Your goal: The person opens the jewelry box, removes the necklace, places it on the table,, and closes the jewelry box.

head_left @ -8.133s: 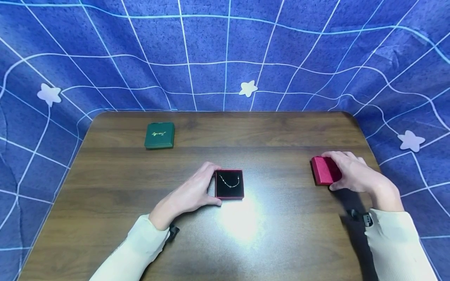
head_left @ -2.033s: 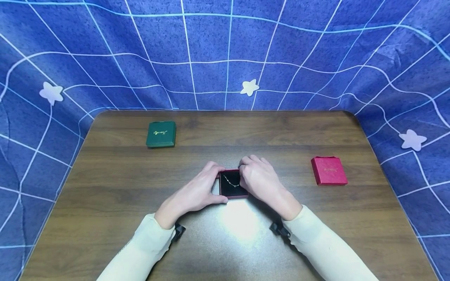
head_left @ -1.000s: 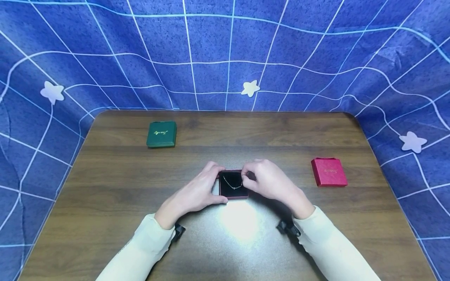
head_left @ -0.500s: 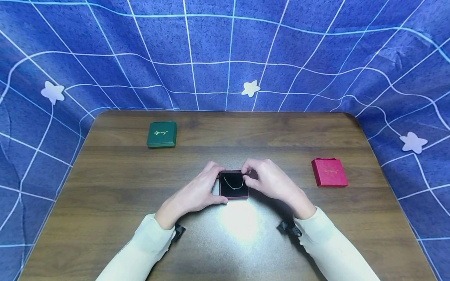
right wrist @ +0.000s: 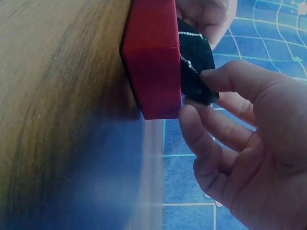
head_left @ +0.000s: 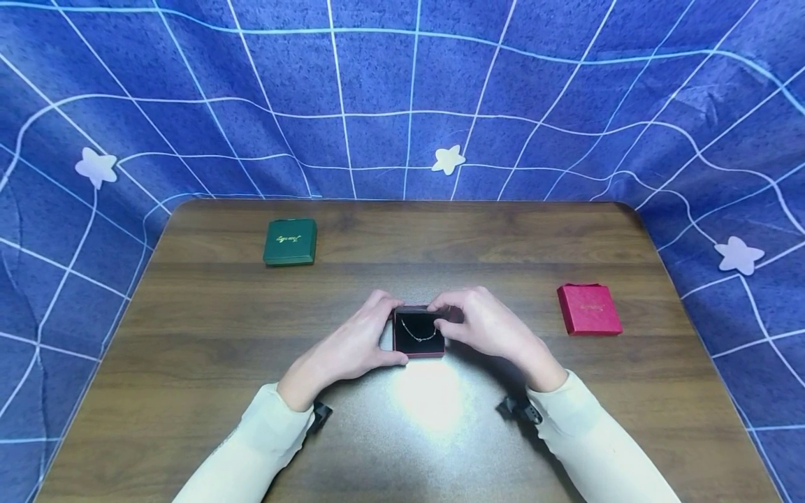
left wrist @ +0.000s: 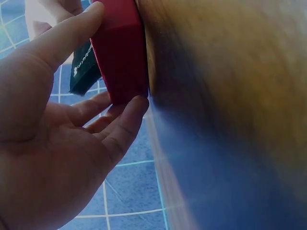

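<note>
A line of gold script lettering (head_left: 289, 239) is running across the top of the flat, square, dark-green box (head_left: 290, 250); it seems to be facing upside down, its letters too small for sure reading. A fainter gold inscription (head_left: 591, 307) is crossing the flat, square, crimson lid-like piece (head_left: 589, 318), blurring beyond reading.

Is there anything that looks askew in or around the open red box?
Yes: the black pad bearing the chain sits tilted, one edge raised out of the open red box, instead of lying flat; the right hand pinches it.
</note>
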`<state>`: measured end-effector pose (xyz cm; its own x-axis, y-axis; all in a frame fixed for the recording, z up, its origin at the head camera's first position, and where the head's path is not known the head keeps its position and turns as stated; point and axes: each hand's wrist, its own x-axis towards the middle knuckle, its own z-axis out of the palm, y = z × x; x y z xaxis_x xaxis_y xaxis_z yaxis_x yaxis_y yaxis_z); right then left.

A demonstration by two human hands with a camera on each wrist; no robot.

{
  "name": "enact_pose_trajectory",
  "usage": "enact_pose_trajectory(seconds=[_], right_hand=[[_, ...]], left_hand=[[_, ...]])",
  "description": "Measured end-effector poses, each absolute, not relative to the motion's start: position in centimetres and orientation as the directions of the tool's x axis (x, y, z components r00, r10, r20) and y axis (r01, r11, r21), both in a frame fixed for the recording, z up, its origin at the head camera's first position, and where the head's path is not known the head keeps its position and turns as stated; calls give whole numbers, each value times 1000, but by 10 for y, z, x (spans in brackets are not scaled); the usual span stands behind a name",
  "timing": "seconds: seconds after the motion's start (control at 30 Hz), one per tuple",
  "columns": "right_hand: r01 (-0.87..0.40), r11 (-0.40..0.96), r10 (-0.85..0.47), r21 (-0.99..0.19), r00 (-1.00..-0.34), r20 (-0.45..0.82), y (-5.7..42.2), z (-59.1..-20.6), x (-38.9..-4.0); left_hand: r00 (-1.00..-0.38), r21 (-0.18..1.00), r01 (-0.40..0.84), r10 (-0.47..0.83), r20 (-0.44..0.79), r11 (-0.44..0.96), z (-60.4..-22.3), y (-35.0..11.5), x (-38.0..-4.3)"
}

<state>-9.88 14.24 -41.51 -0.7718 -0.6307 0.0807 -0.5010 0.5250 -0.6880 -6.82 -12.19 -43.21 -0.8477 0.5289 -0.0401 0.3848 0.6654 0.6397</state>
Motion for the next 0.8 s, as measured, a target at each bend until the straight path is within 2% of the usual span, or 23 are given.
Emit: enact_pose_trajectory(seconds=[0.2,0.8], right_hand=[[-492,495,-623,-716,-775,102,143,-415,-98],[-423,503,-501,-754,-853,145,147,-409,-101]], left_hand=[[-846,640,383,531,-45,666,-432,-122,-68],[-849,615,395,527,-39,683,-432,-122,-72]])
